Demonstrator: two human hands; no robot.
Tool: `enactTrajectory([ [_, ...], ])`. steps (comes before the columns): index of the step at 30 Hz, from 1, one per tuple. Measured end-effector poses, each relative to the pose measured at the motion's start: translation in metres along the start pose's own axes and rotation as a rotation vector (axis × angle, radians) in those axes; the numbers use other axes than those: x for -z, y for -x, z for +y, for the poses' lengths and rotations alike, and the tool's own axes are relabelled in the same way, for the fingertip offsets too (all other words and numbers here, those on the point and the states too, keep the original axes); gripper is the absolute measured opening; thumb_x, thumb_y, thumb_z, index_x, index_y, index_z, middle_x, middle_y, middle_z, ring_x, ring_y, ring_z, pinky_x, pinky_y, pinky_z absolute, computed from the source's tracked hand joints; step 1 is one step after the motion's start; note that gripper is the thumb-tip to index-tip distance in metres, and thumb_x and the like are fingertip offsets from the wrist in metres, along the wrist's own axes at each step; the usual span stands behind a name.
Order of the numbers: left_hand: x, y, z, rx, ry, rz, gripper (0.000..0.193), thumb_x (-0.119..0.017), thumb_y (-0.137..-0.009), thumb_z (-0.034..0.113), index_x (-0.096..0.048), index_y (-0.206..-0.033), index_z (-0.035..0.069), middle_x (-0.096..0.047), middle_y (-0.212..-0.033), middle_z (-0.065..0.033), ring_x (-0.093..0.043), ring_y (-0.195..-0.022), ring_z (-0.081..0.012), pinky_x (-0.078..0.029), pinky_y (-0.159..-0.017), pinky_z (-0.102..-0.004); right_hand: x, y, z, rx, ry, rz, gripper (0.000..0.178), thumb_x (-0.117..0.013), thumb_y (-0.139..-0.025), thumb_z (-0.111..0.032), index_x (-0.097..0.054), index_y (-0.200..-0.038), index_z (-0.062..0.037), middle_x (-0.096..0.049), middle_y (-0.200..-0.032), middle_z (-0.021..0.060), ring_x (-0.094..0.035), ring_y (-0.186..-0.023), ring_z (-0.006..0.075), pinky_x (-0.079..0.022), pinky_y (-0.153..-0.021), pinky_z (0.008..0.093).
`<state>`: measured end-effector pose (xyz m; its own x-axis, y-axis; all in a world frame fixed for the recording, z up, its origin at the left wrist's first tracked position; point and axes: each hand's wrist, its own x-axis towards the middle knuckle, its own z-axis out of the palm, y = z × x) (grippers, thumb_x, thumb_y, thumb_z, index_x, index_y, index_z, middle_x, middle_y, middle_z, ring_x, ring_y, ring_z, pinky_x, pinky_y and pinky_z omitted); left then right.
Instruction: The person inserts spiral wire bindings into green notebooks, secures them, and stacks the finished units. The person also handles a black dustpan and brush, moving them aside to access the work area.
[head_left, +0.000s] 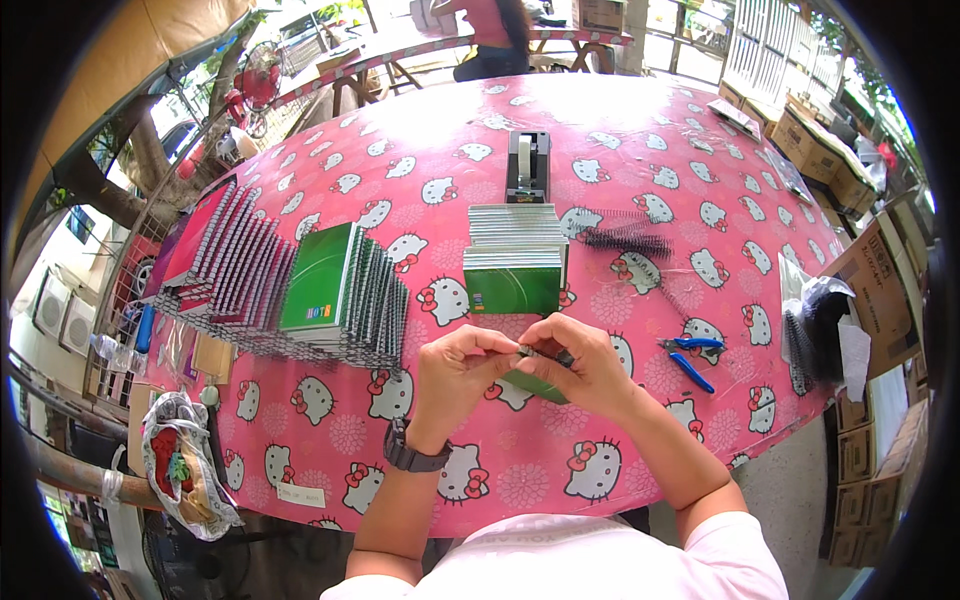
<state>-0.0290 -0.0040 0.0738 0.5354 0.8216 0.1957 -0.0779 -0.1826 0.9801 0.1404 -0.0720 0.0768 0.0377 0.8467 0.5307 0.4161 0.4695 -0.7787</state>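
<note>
In front of me, my left hand (463,362) and my right hand (578,362) meet with closed, pinching fingertips at the edge of a green-covered notebook (537,386). Something small and dark, like the end of a spiral coil, shows between the fingers; the fingers hide most of it. My left wrist wears a dark watch (412,452). Just beyond my hands stands a stack of green notebooks (513,287) with no coils visible. Loose dark spiral coils (628,241) lie right of that stack. Blue-handled cutters (690,364) rest to the right of my right hand.
Coil-bound green notebooks (325,275) and red notebooks (205,240) stand in rows at left. A tape dispenser (528,165) sits behind the middle stack. A plastic bag (182,465) hangs at the left edge. Cardboard boxes (868,290) line the right. Another person (490,40) is at a far table.
</note>
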Motion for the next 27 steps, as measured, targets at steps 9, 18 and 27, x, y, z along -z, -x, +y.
enactTrajectory([
  [9, -0.005, 0.005, 0.016, -0.273, -0.369, 0.124, 0.017, -0.078, -0.074, 0.009, -0.069, -0.087, 0.003, -0.066, -0.082, -0.0035, -0.06, -0.072, -0.0079, -0.048, -0.061, -0.0204, -0.001, -0.003, -0.007, 0.055, 0.091, -0.06, 0.016, -0.063, -0.088, -0.015, -0.057, -0.092, -0.0006, -0.058, -0.082, 0.0113, -0.058, -0.072, 0.0259, -0.047, -0.063, 0.033],
  [18, 0.008, 0.015, 0.025, -0.21, -0.448, 0.294, 0.025, -0.071, -0.085, 0.024, -0.064, -0.093, 0.001, -0.065, -0.086, -0.004, -0.06, -0.082, -0.0134, -0.047, -0.073, -0.0284, -0.002, -0.015, -0.018, 0.059, 0.009, -0.107, 0.032, -0.059, -0.091, -0.024, -0.053, -0.114, -0.0024, -0.057, -0.109, 0.0168, -0.054, -0.098, 0.0324, -0.045, -0.086, 0.0394],
  [27, 0.142, -0.072, 0.138, -0.512, -1.227, 0.417, 0.022, -0.048, -0.096, 0.026, -0.063, -0.096, 0.009, -0.063, -0.092, -0.0083, -0.056, -0.092, -0.0285, -0.037, -0.083, -0.044, -0.011, 0.006, 0.054, -0.144, 0.638, -0.482, 0.076, -0.077, -0.07, -0.04, -0.043, -0.134, -0.016, -0.03, -0.146, 0.02, -0.028, -0.133, 0.0409, -0.025, -0.106, 0.0523],
])
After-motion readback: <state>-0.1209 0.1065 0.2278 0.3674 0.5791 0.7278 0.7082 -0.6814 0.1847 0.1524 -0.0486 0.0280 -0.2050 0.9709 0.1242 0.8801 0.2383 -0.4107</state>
